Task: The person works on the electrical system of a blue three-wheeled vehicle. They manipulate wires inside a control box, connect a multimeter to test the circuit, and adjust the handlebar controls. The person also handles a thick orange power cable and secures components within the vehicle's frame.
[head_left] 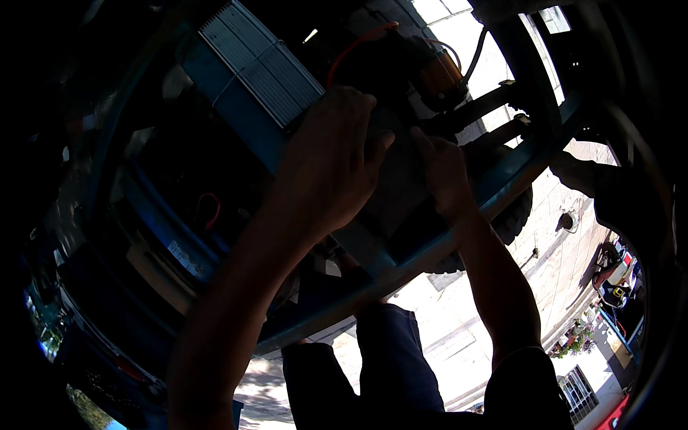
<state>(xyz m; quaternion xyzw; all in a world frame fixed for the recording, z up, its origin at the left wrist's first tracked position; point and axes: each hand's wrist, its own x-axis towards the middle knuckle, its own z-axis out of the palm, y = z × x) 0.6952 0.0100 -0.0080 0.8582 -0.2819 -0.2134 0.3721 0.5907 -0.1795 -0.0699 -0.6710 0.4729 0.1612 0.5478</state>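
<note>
My left hand [333, 158] reaches up over the machine's frame, its fingers curled and the thumb apart from the forefinger. It is just below the end of a finned silver metal box [261, 64], which is tied with wire to a blue plate [222, 100]. Across a dark flat surface [398, 168], my right hand [446, 172] has one digit pointing toward the left hand and the others bent. Deep shadow hides whatever either hand grips. Beyond them are a red cable [351, 54] and a copper-coloured cylindrical part [441, 77].
A blue frame bar [502, 186] runs diagonally under my right forearm. Beneath it shows a treaded tyre [512, 218]. Sunlit paving [451, 308] lies below, around my legs [398, 351]. Another red wire [209, 211] hangs in the dark left side. Assorted items [616, 279] stand far right.
</note>
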